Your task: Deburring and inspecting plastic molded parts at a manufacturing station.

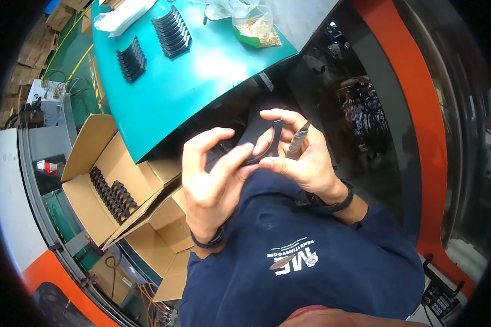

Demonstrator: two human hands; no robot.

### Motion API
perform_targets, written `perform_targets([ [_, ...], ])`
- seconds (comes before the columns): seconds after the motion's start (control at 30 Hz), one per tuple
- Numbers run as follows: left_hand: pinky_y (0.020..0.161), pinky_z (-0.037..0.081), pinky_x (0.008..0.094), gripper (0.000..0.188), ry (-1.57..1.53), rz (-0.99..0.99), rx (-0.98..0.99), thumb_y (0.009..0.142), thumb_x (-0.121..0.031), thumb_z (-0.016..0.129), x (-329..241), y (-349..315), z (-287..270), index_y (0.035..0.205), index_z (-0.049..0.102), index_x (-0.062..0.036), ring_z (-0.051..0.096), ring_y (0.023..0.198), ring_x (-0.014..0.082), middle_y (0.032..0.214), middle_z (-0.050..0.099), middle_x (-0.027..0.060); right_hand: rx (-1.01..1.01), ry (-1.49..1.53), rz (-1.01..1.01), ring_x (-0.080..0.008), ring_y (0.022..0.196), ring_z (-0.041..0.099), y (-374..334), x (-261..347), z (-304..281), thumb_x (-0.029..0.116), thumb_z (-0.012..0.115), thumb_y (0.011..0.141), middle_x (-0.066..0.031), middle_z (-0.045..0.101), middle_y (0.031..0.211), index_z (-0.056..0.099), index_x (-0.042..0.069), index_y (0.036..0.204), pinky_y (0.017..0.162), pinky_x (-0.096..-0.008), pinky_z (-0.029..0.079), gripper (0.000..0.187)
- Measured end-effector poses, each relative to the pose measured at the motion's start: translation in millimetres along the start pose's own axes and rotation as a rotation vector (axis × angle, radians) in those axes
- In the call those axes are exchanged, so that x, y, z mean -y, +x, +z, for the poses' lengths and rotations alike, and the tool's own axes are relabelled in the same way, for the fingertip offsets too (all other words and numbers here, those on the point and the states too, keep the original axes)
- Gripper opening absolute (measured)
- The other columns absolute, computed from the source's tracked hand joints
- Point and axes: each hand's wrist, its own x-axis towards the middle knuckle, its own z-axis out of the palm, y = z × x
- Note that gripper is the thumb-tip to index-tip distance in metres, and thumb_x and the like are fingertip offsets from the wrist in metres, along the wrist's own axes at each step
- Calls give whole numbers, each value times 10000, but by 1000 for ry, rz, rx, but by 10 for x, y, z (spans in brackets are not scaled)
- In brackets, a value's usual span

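Note:
In front of my body, both hands hold one black curved plastic part, an arc-shaped strip. My left hand is closed, with thumb and fingers pinching the lower end of the arc. My right hand grips the other side between thumb and fingers. Tucked in the right hand is also a short grey blade-like tool with a pointed upper end; its exact kind is not clear. Fingers cover much of the part's lower edge.
Two rows of black curved parts stand on the green-topped table, near a clear bag of gold-coloured small pieces. An open cardboard box at left holds more black parts. An orange-edged machine stands at right.

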Motion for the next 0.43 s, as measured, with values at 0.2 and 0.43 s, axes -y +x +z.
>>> perform_targets([
  [0.2,834,503,321,746,-367,-324,-138,603,-176,883,-24,-145,105,1241,536,-7,602,957,220,1056,607,127,-21,111,76,-34,728,533,-47,130,38,-27,751,759,-49,633,919,439,9,1310,638,-179,426,633],
  [0.43,864,491,286,770,-485,-420,-152,626,-154,882,-36,-224,136,1282,503,-17,614,963,195,1022,632,100,-1,34,97,-18,720,511,-57,101,-7,-23,756,757,-26,618,900,408,17,1362,623,-162,404,699],
])
